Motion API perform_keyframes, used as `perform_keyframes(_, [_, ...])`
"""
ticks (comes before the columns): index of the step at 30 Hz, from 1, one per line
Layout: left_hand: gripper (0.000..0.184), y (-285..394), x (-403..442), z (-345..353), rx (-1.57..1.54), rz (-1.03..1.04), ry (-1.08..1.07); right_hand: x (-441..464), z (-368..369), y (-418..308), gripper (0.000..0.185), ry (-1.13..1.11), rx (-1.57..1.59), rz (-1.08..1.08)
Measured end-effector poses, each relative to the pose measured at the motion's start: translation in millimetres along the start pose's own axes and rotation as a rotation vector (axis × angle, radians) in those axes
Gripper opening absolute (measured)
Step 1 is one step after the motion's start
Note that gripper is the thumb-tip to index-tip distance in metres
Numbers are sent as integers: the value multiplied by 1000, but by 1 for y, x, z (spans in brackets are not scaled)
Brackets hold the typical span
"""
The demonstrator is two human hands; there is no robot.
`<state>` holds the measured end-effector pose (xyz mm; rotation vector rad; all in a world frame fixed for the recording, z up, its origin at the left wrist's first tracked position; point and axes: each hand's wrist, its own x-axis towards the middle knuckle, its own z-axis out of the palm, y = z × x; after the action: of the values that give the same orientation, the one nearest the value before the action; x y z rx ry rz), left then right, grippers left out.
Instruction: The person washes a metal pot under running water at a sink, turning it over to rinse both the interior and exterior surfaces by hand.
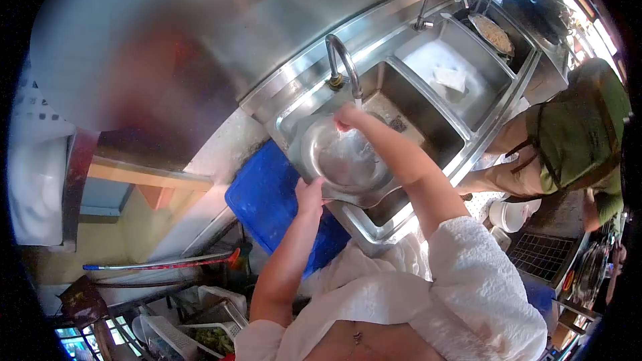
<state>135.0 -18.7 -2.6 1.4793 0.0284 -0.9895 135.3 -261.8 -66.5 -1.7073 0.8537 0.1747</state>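
A round, shiny metal bowl (348, 164) with water in it sits at the near left end of the sink, under the curved faucet (342, 60). My left hand (309, 195) is closed on its near left rim, thumb up. Over the bowl's far side, my right hand (346, 117) is closed beneath the faucet's mouth, where water runs down. What its fingers hold, if anything, is hidden. A thin curved edge or handle runs along the bowl's near side.
A blue board or lid (267, 194) lies left of the sink. The second basin (461, 73) holds suds and a white block. Farther along is a tray of pale food (491, 33). A person in a green shirt (582, 134) stands at right. A broom (167, 262) lies lower left.
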Motion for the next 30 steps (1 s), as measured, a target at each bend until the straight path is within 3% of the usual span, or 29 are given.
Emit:
perform_keyframes(2, [30, 8, -6, 10, 101, 44, 48, -5, -11, -6, 28, 36, 133, 47])
perform_keyframes(4, [32, 4, 1, 7, 78, 83, 19, -33, -28, 1, 30, 182, 48, -125])
perform_keyframes(6, [33, -20, 33, -12, 88, 246, -26, -44, -45, 7, 34, 406, -593, -101])
perform_keyframes(8, [32, -7, 29, -18, 158, 274, -43, -62, -52, 35, 47, 789, -619, -151])
perform_keyframes(12, [28, -3, 40, -32, 159, 274, -108, -106, -67, 77, 49, 530, -281, -84])
perform_keyframes(14, [26, -8, 55, -27, 119, 275, -136, -114, -66, 92, 43, 241, 499, -105])
perform_keyframes(15, [25, -10, 65, -22, 180, 280, -126, -116, -73, 97, 43, 244, 494, -103])
perform_keyframes(17, [24, -7, 79, -8, 242, 280, -115, -136, -85, 85, 38, 470, 304, -180])
perform_keyframes(18, [25, -7, 85, 3, 409, 320, -69, -123, -96, 103, 38, 589, 116, -354])
perform_keyframes(19, [26, -8, 90, 12, 577, 360, -23, -130, -107, 98, 39, 679, -160, -249])
perform_keyframes(21, [28, -40, 128, 19, 562, 275, -36, -177, -111, 43, 41, 700, -335, -73])
perform_keyframes(24, [27, -67, 147, 27, 606, 193, -91, -188, -121, 43, 37, 787, -438, -143])
perform_keyframes(27, [26, -82, 154, 8, 734, 289, -159, -179, -131, 72, 27, 654, -223, -215])
perform_keyframes(28, [27, -62, 131, 8, 663, 138, -240, -185, -132, 68, 27, 653, -218, -216])
perform_keyframes(29, [28, -43, 109, 7, 588, -16, -318, -199, -131, 59, 24, 477, -105, 27])
perform_keyframes(30, [27, -29, 94, 6, 699, 28, -276, -204, -128, 62, 23, 385, -41, 145])
